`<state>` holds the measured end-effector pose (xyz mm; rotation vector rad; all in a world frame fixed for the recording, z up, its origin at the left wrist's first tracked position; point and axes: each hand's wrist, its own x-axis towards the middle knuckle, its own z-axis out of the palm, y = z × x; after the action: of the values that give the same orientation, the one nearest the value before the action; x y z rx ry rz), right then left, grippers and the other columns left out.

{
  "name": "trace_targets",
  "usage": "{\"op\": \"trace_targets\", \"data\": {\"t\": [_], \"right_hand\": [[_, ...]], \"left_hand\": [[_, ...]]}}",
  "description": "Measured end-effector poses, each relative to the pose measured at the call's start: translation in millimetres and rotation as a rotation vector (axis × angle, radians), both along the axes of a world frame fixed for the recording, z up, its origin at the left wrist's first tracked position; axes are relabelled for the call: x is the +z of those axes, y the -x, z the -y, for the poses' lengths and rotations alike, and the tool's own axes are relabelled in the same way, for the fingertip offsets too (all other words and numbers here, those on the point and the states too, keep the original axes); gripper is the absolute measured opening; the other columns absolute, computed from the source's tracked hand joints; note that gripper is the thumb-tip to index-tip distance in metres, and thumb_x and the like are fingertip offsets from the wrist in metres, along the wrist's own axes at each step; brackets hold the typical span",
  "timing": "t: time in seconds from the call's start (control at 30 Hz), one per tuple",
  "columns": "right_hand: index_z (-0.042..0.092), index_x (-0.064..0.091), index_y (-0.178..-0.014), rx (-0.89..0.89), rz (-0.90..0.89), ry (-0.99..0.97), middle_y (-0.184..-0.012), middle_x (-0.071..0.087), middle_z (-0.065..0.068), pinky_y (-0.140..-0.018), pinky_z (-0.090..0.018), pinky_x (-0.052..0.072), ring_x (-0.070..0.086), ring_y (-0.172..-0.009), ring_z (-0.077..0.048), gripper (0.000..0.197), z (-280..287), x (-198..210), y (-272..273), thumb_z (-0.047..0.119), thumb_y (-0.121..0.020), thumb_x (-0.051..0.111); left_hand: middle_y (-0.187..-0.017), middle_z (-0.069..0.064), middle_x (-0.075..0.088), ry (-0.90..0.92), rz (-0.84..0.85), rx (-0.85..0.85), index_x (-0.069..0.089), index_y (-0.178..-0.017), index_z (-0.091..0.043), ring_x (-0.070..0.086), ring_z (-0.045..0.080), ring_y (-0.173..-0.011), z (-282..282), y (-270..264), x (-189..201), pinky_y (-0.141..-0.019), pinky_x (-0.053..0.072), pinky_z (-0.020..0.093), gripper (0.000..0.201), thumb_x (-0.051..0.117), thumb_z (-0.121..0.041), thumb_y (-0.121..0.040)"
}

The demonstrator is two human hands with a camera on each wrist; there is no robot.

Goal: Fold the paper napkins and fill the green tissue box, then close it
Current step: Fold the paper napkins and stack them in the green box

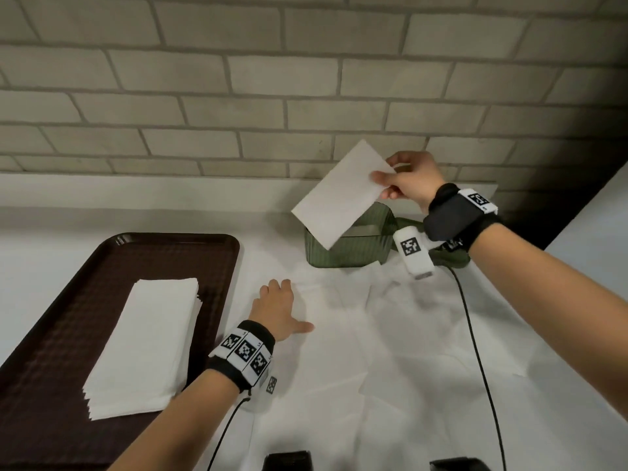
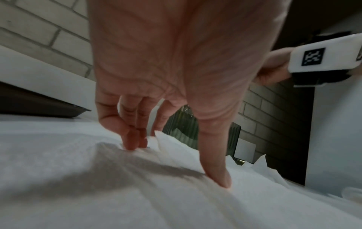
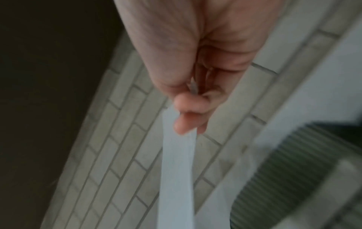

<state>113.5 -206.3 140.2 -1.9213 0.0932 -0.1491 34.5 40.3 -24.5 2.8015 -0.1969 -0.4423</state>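
Note:
My right hand [image 1: 390,185] pinches one end of a folded white napkin [image 1: 339,195] and holds it tilted in the air above the open green tissue box [image 1: 350,253]. In the right wrist view the same napkin [image 3: 176,178] hangs down from my thumb and fingers [image 3: 188,114], with the ribbed green box [image 3: 293,162] below right. My left hand [image 1: 278,307] rests on unfolded napkins [image 1: 390,334] spread over the table, its fingertips [image 2: 135,142] and thumb pressing into the paper. The green box [image 2: 180,124] shows beyond them.
A dark brown tray [image 1: 68,385] at the left holds a stack of white napkins [image 1: 146,345]. Part of the green lid [image 1: 452,258] shows under my right wrist. A brick wall [image 1: 238,96] rises behind the counter. Black cables [image 1: 475,351] trail from both wrists.

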Motion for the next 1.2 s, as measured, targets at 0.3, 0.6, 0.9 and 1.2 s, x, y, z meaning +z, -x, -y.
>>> {"op": "trace_targets", "data": {"t": [0.3,0.6,0.9,1.2], "right_hand": [[0.019,0.042,-0.118,-0.09,-0.161,0.024,-0.093,0.061,-0.012,-0.065,-0.035,0.062,0.072,-0.064,-0.032,0.051,1,-81,-30,-0.007,-0.082,0.066],[0.007,0.077,-0.091,0.096,-0.164,0.719,-0.101,0.071,-0.007,-0.085,-0.024,0.05,0.065,-0.094,-0.024,0.015,0,-100,-51,0.015,-0.087,0.065],[0.013,0.072,-0.088,0.107,0.111,1.027,-0.094,0.063,-0.013,-0.08,-0.042,0.05,0.057,-0.093,-0.031,0.038,-14,-83,-24,0.045,-0.093,0.053],[0.028,0.06,-0.123,0.763,-0.039,0.912,-0.119,0.062,0.011,-0.093,-0.027,0.039,0.051,-0.111,-0.008,0.056,-63,-101,36,0.043,-0.073,0.079]], "left_hand": [[-0.124,0.007,0.039,0.094,-0.063,0.089,0.044,-0.126,-0.008,0.039,0.024,-0.116,0,-11,2,-0.098,0.044,0.035,0.086,0.084,-0.049,-0.062],[-0.113,0.005,0.036,0.039,-0.049,0.065,0.047,-0.114,-0.008,0.033,0.021,-0.105,5,-9,7,-0.093,0.036,0.027,0.07,0.079,-0.051,-0.069],[-0.113,0.006,0.055,0.294,-0.125,0.111,0.048,-0.124,-0.006,0.053,0.02,-0.101,-3,-14,8,-0.079,0.043,0.022,0.067,0.084,-0.027,-0.071],[-0.067,0.002,0.063,0.805,-0.082,0.044,0.062,-0.088,-0.013,0.056,0.022,-0.056,-13,-14,18,-0.06,0.048,0.032,0.031,0.084,-0.006,-0.068]]}}
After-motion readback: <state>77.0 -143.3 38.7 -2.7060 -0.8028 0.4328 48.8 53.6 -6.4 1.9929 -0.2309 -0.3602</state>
